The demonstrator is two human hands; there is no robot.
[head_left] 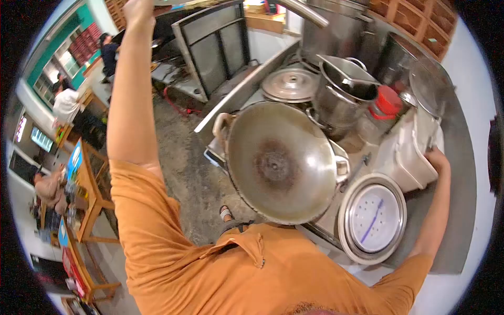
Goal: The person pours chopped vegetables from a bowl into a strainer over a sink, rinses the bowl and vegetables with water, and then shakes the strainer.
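Observation:
My left hand (139, 9) is raised at the top edge of the view, its fingers cut off by the frame. A thin grey rim (170, 2) shows just beside it; I cannot make out whether the hand holds it. On the right, my right hand (437, 160) grips the rim of a white plastic container (401, 155), tilted on its side among similar ones. Below that container lies a round white colander (371, 218) set in metal basins. In front of me a large two-handled wok (278, 163) rests at the counter edge, nothing in it.
Steel pots (341, 100), a lidded pot (292, 84) and a red plastic tub (386, 101) crowd the metal sink counter (455, 210). A framed panel (212, 47) stands behind. Several people are at the left, near wooden tables (92, 205).

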